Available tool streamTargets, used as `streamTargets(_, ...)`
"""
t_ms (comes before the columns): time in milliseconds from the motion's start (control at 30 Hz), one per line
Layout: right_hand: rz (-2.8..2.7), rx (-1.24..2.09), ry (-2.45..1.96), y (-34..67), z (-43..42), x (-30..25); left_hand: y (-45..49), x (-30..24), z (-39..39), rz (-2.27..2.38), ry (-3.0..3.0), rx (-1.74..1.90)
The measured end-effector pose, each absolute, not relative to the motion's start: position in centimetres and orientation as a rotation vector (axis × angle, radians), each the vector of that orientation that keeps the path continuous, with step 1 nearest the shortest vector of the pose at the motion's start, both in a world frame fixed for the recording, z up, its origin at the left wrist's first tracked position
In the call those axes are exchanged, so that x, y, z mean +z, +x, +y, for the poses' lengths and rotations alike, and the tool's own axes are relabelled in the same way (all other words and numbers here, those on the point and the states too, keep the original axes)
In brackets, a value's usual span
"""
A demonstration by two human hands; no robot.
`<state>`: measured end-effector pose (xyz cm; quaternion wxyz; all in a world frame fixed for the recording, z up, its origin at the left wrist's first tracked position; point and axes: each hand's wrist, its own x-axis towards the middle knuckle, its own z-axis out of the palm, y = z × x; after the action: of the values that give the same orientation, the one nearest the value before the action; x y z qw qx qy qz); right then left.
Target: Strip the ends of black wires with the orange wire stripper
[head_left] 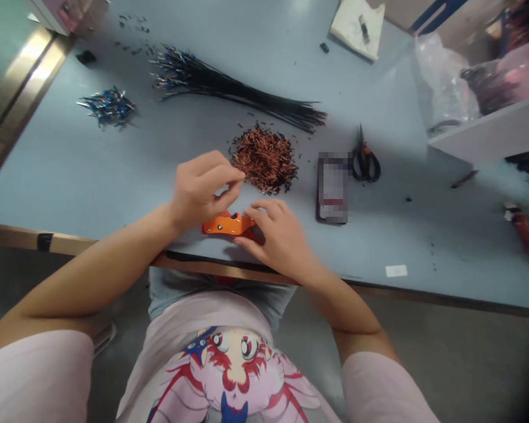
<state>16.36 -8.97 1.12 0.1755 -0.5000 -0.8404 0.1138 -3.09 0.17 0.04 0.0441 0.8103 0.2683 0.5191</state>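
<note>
Orange plastic tool (pixel 227 224) sits near the front edge of the blue table (pixel 70 164), held from above by the right hand (pixel 280 235). The left hand (pixel 203 191) makes a narrow pinch just beside it; cannot tell if it holds anything.

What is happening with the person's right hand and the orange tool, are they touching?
Touching. The head view shows the right hand curled over the end of the orange tool.

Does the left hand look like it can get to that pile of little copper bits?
Probably yes. The left hand is right beside the copper bits, with its fingertips almost at the edge of the pile, and nothing seems to stand between them.
</note>
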Motion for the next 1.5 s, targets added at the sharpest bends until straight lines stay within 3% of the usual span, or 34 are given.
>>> streamTargets(133, -1.975, 0.179, -1.35, 17.6, -8.0, 1.7, -2.5, -0.6, -0.4, 0.632, 2.65, 1.498)
streamTargets(333, -2.015, 0.214, -1.222, 17.6, -7.5, 1.8, -1.8, -0.5, -1.5, 0.58, 2.665, 1.385)
streamTargets(500, -1.85, 0.075, -1.326, 19.7, -6.7, 2.7, -3.2, 0.6, 0.1, 0.822, 2.484, 1.529)
streamTargets(600, -1.744, 0.159, -1.502, 21.1, -5.9, 2.9, -4.6, 0.2, 2.3, 1.122, 1.969, 1.669)
streamTargets(767, -1.959, 0.398, -1.579, 20.5, -5.4, 1.6, -4.4, -1.5, 3.9, 1.043, 1.266, 1.321)
streamTargets(900, -2.028, 0.354, -1.567, 19.7, -5.7, 1.0, -3.5, -1.0, 3.5, 1.074, 1.003, 1.242)
streamTargets(1133, -2.047, 0.388, -1.503, 19.0, -6.7, 1.9, -4.1, -0.9, 3.7, 1.005, 1.145, 1.255)
streamTargets(1333, -2.494, 0.73, -1.46, 18.2, -7.5, 2.8, -4.3, -2.0, 4.0, 0.988, 1.22, 1.23)
streamTargets(1500, -2.589, 0.638, -1.551, 17.1, -8.0, 2.4, -5.0, -3.0, 4.9, 0.92, 1.202, 1.228)
